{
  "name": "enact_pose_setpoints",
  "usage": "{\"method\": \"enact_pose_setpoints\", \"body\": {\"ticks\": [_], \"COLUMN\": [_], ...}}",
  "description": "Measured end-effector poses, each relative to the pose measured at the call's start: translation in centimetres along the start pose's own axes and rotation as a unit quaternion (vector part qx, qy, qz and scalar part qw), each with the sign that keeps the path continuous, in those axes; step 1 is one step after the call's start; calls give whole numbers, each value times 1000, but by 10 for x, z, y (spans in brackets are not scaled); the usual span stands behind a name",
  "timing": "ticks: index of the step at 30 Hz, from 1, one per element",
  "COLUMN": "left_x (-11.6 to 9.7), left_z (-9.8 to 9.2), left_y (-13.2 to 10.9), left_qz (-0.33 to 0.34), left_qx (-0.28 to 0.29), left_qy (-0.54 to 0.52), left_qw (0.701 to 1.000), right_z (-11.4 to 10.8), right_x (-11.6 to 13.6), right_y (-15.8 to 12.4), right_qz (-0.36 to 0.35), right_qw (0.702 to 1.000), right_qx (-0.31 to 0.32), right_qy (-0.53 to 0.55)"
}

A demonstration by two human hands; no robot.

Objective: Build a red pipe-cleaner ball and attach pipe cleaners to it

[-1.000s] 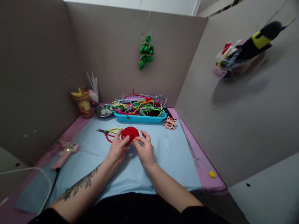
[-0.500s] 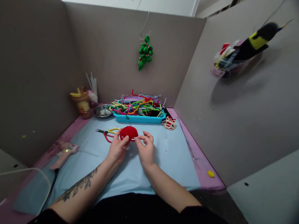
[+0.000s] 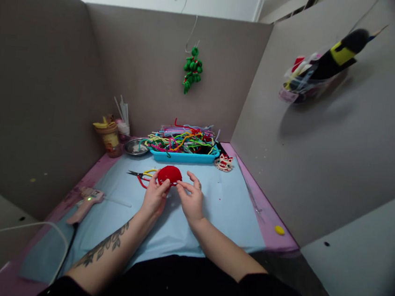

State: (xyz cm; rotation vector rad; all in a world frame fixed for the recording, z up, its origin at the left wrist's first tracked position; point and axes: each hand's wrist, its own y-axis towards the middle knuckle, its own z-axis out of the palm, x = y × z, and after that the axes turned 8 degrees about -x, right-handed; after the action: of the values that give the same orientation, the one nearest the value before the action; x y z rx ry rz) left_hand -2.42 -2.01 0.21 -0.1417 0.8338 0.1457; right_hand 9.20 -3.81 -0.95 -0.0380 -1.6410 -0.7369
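Note:
A round red fuzzy piece (image 3: 170, 174) is held just above the light blue mat (image 3: 226, 207). My left hand (image 3: 154, 197) grips its lower left edge with thumb and fingers. My right hand (image 3: 189, 199) touches its right edge with pinched fingertips. Small scissors with yellow and red handles (image 3: 142, 174) lie on the mat just left of the red piece.
A blue tray (image 3: 182, 156) piled with coloured pipe cleaners stands behind. Beside it are a small metal dish (image 3: 136, 146), a cup with sticks (image 3: 109, 136) and a red-and-white craft figure (image 3: 224, 162). A pink glue gun (image 3: 86, 202) lies left. Cardboard walls enclose the desk.
The red piece has shifted slightly left and turned a little between my fingers. Both hands stay in nearly the same place.

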Motion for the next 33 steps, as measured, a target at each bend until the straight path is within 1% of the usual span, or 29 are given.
{"method": "enact_pose_setpoints", "body": {"ticks": [3, 5, 8, 11, 15, 20, 24, 26, 31, 33], "left_x": [1, 1, 1, 2, 2, 2, 1, 1, 4, 6], "left_z": [-1, -1, 0, 1, 3, 6, 5, 3, 2, 2], "left_y": [0, -1, -2, -3, -5, -9, -10, -10, -11, -12], "left_qz": [-1, -3, -4, -9, -18, -14, -39, -48, -56, -48], "left_qx": [3, 12, 27, 21, 1, 12, 12, 18, 58, 54], "left_qy": [9, 11, 9, 13, 28, 36, 28, 27, 52, 71], "left_qw": [1000, 1000, 1000, 1000, 999, 999, 999, 998, 995, 995], "right_z": [3, 6, 11, 14, 18, 23, 22, 21, 17, 18], "right_x": [-4, -7, -9, -8, -8, -13, -14, -14, -17, -18], "right_y": [0, 1, 1, 2, 1, 1, 4, 5, 7, 7], "right_qz": [54, 105, 172, 207, 221, 230, 240, 234, 201, 191], "right_qw": [997, 987, 966, 950, 938, 929, 928, 931, 949, 955], "right_qx": [30, 46, 47, 42, 34, 21, -11, -15, -8, -2], "right_qy": [53, 110, 185, 229, 267, 290, 285, 280, 243, 229]}}
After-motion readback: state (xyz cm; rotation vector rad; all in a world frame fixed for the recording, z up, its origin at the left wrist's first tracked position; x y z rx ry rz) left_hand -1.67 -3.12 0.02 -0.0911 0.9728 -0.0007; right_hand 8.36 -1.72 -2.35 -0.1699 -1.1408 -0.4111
